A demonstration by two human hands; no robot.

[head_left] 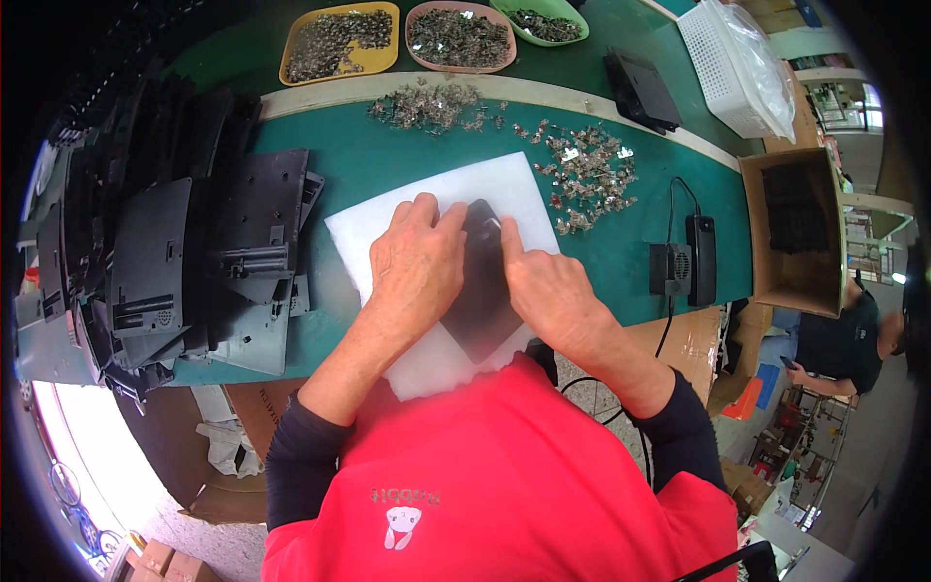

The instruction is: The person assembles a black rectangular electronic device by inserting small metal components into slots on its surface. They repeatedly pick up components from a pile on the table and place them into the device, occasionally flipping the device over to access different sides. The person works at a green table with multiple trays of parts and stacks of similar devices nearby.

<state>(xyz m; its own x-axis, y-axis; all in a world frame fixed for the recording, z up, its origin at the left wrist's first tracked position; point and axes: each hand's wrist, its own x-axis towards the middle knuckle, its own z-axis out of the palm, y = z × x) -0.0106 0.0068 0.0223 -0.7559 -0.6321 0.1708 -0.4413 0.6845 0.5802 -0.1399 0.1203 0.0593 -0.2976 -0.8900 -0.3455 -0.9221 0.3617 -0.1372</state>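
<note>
A black plastic panel [478,301] lies at a slant on a white foam sheet [373,231] in front of me. My left hand [419,254] grips its left edge with curled fingers, the thumb hidden behind the hand. At the upper right edge, my right hand [555,293] holds the same panel, its index finger stretched along the rim and the other fingers bent out of sight. A small bright spot shows by that fingertip; what it is cannot be made out. Small metal clips [589,175] lie scattered just beyond the foam.
Stacked black plastic housings [150,257] crowd the left. Beyond a pale wooden strip [529,92] stand yellow [393,39], pink [461,68] and green [587,24] trays of metal parts. On the right are a black corded device [700,257], a cardboard box [797,276] and a white basket [713,73].
</note>
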